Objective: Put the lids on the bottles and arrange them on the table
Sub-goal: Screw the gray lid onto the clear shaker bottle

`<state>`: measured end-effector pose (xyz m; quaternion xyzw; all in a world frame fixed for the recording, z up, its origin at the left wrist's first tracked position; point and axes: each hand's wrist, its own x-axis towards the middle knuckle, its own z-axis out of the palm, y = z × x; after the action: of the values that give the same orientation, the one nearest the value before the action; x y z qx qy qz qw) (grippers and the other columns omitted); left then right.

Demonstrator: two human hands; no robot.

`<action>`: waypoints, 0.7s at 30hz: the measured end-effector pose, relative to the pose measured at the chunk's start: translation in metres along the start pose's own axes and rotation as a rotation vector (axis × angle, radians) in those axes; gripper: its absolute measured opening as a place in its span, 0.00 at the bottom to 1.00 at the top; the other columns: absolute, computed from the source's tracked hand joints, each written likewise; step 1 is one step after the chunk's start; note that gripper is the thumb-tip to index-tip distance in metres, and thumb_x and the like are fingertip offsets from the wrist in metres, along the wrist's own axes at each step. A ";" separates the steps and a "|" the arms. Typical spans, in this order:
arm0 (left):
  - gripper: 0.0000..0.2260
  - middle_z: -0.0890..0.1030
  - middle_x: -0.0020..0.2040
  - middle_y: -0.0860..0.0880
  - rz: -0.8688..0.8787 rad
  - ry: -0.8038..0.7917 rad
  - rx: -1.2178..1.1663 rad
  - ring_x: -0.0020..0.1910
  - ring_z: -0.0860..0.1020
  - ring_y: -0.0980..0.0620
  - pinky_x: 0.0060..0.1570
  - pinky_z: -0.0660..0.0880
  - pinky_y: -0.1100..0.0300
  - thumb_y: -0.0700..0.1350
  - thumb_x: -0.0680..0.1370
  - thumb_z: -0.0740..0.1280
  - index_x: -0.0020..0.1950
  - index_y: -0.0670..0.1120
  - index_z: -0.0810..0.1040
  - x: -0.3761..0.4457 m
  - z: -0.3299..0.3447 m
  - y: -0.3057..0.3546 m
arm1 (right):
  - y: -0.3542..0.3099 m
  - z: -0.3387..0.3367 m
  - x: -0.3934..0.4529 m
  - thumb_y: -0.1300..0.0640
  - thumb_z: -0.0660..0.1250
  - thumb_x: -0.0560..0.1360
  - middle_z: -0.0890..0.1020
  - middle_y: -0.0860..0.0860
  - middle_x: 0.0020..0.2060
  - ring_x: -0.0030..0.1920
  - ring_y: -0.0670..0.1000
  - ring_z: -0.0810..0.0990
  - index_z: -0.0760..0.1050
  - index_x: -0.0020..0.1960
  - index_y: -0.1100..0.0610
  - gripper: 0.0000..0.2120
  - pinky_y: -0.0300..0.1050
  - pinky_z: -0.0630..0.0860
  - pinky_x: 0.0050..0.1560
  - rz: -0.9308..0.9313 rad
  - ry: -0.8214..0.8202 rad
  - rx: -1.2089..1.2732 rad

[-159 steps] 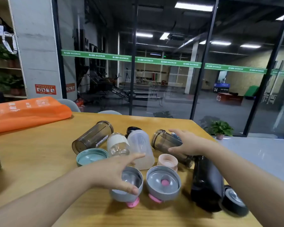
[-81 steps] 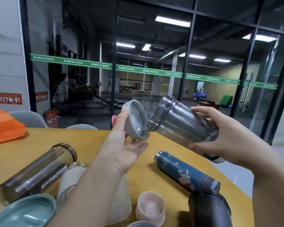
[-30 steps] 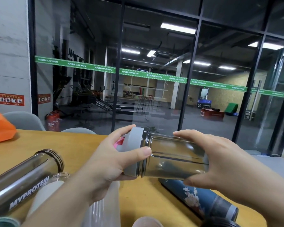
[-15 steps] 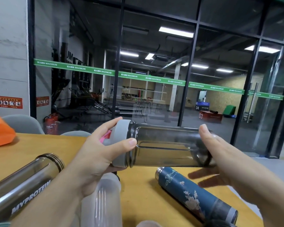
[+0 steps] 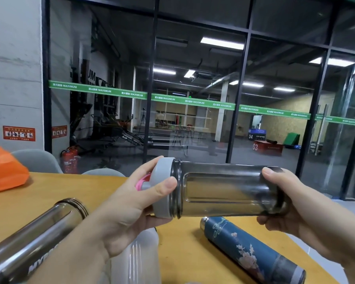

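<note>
I am observing 2 hands holding 1 smoky clear bottle (image 5: 223, 193) sideways above the wooden table (image 5: 182, 253). The left hand (image 5: 129, 210) is gripping the grey lid (image 5: 162, 193), which is sitting on the bottle's mouth, thumb curled over its rim; a pink tab is showing behind the lid. The right hand (image 5: 291, 208) is wrapping the bottle's base, thumb on top and fingers curled underneath. Below, a blue flowered flask (image 5: 250, 251) is lying on its side on the table, uncapped end toward the left hand. A dark lettered bottle (image 5: 35, 232) is lying at the left, mouth open. A frosted white bottle (image 5: 137, 261) is lying between them, partly hidden by the left forearm. An orange bag (image 5: 4, 171) is resting at the far left edge.
</note>
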<state>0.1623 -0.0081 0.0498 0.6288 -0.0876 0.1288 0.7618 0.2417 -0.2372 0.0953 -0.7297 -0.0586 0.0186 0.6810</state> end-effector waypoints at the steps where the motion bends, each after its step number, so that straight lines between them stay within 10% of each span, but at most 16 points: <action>1: 0.30 0.84 0.56 0.48 0.000 0.017 0.010 0.55 0.81 0.41 0.55 0.78 0.42 0.50 0.62 0.75 0.64 0.61 0.74 0.000 0.001 0.000 | -0.001 -0.002 0.004 0.56 0.62 0.79 0.76 0.60 0.32 0.20 0.57 0.74 0.73 0.52 0.59 0.07 0.39 0.73 0.19 -0.028 0.014 -0.008; 7: 0.31 0.83 0.57 0.47 -0.057 0.027 0.013 0.56 0.81 0.41 0.56 0.78 0.42 0.57 0.61 0.76 0.64 0.60 0.75 -0.003 0.000 0.001 | -0.002 -0.008 -0.007 0.78 0.61 0.73 0.70 0.48 0.10 0.12 0.40 0.69 0.65 0.66 0.72 0.22 0.29 0.65 0.15 -0.146 -0.157 -0.125; 10: 0.31 0.82 0.59 0.43 -0.100 0.014 -0.046 0.58 0.79 0.38 0.57 0.76 0.41 0.57 0.62 0.74 0.65 0.59 0.75 -0.004 -0.001 0.001 | -0.007 -0.003 -0.014 0.77 0.66 0.56 0.72 0.51 0.16 0.12 0.40 0.69 0.68 0.66 0.67 0.38 0.30 0.65 0.14 -0.104 -0.207 -0.150; 15: 0.39 0.80 0.62 0.45 -0.095 0.083 -0.165 0.57 0.80 0.41 0.56 0.77 0.43 0.52 0.56 0.78 0.67 0.57 0.73 0.001 -0.004 -0.001 | 0.003 -0.010 -0.005 0.68 0.61 0.72 0.79 0.52 0.23 0.17 0.45 0.75 0.69 0.64 0.60 0.21 0.33 0.71 0.20 -0.089 -0.127 0.016; 21: 0.36 0.82 0.60 0.44 -0.030 0.093 -0.205 0.54 0.80 0.44 0.58 0.75 0.41 0.51 0.56 0.78 0.64 0.55 0.76 0.001 -0.002 -0.001 | 0.007 -0.001 -0.022 0.58 0.73 0.55 0.75 0.57 0.46 0.33 0.58 0.81 0.70 0.50 0.45 0.25 0.51 0.80 0.36 -0.058 -0.277 0.116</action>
<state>0.1637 -0.0059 0.0492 0.5420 -0.0555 0.1368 0.8273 0.2201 -0.2415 0.0874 -0.6775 -0.1720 0.1027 0.7077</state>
